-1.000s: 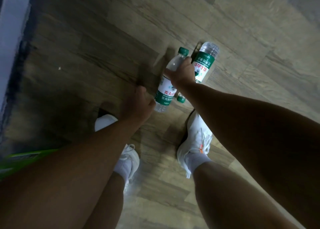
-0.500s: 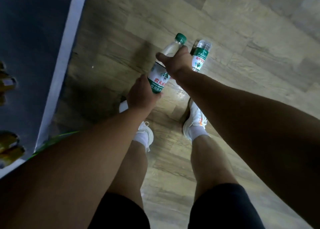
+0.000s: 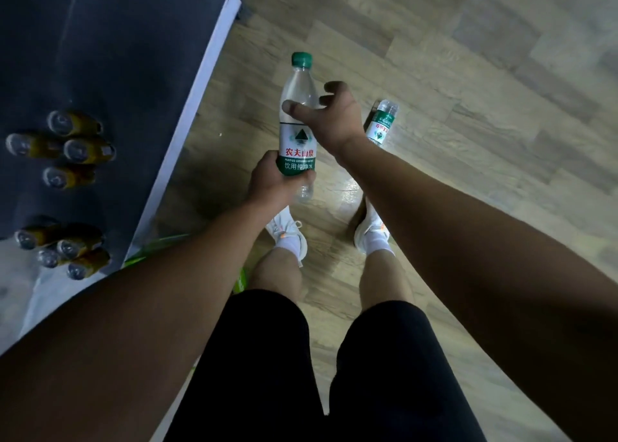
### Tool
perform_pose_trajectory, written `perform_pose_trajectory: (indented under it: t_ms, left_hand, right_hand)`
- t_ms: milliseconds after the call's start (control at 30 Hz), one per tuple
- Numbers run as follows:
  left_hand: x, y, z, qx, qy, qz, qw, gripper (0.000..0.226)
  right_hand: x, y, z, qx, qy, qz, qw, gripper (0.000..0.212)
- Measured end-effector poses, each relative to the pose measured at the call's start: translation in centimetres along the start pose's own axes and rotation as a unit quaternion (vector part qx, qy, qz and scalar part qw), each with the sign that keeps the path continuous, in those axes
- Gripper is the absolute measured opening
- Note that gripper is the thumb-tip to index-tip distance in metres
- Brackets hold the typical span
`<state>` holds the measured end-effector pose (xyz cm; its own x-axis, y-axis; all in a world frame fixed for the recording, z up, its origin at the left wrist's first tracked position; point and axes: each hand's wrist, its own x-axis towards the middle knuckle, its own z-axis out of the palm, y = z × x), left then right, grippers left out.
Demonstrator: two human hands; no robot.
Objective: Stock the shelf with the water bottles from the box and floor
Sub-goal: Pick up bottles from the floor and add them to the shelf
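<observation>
1. The left hand (image 3: pixel 271 180) grips the lower label of a green-capped water bottle (image 3: pixel 297 134), held above the floor.
2. The bottle's long axis runs away from the person, cap farthest.
3. The right hand (image 3: pixel 334 117) is loose, fingers spread, with its thumb across the bottle's shoulder.
4. Right of that hand, a second water bottle (image 3: pixel 381 127) lies on the wooden floor (image 3: pixel 468 140), base pointing away.
5. Left of both hands, the shelf (image 3: pixel 187 113) holds yellow-labelled bottles (image 3: pixel 73 147).

Two water bottles are showing right of the shelf (image 3: pixel 200 83), one held bottle (image 3: pixel 297 140) and one floor bottle (image 3: pixel 382 125); eight yellow bottles (image 3: pixel 88 150) are standing on the shelf; two shoes (image 3: pixel 287 232) are standing right of it.
</observation>
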<state>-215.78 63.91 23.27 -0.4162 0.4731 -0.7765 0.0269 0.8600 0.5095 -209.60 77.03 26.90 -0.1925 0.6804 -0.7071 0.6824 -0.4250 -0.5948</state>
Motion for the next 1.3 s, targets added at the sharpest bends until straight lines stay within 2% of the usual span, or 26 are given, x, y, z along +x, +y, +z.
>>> perform_pose_trajectory:
  t_ms: [133, 300, 433, 567, 700, 967, 1133, 1200, 1300]
  left_hand:
    - [-2.4, 1.1, -1.3, -0.044, -0.032, 0.020, 0.998, 0.051]
    - [-5.3, 2.1, -2.0, -0.057, -0.002, 0.026, 0.998, 0.051]
    - [-8.4, 4.4, -1.9, -0.053, 0.070, 0.025, 0.996, 0.054]
    - [-12.7, 7.5, -2.1, -0.080, 0.162, 0.075, 0.981, 0.063]
    - [-17.1, 10.6, -3.0, -0.041, 0.265, 0.099, 0.958, 0.067]
    - [-25.6, 14.7, -7.7, -0.054, 0.383, 0.103, 0.917, 0.059]
    - [-31.0, 15.0, -11.4, -0.143, 0.434, 0.105, 0.883, 0.058]
    - [-32.8, 15.0, -13.4, -0.172, 0.445, 0.114, 0.872, 0.059]
    - [-35.3, 14.9, -16.1, -0.206, 0.472, 0.129, 0.847, 0.051]
  right_hand:
    - [-1.8, -2.1, -0.3, -0.062, -0.021, -0.029, 0.997, 0.076]
    - [-4.3, -3.3, -1.2, -0.118, -0.038, -0.090, 0.988, 0.071]
    - [-6.8, -5.2, -3.0, -0.115, -0.046, -0.156, 0.980, 0.063]
    - [-10.2, -7.9, -5.3, -0.093, -0.043, -0.219, 0.970, 0.054]
    - [-13.6, -11.2, -7.0, -0.066, -0.053, -0.277, 0.957, 0.061]
    - [-22.8, -18.5, -8.7, -0.090, -0.096, -0.424, 0.896, 0.066]
    - [-29.5, -23.3, -9.5, -0.114, -0.193, -0.506, 0.833, 0.056]
    - [-31.6, -25.2, -9.1, -0.129, -0.212, -0.536, 0.807, 0.055]
    - [-34.9, -27.2, -7.5, -0.142, -0.220, -0.559, 0.787, 0.062]
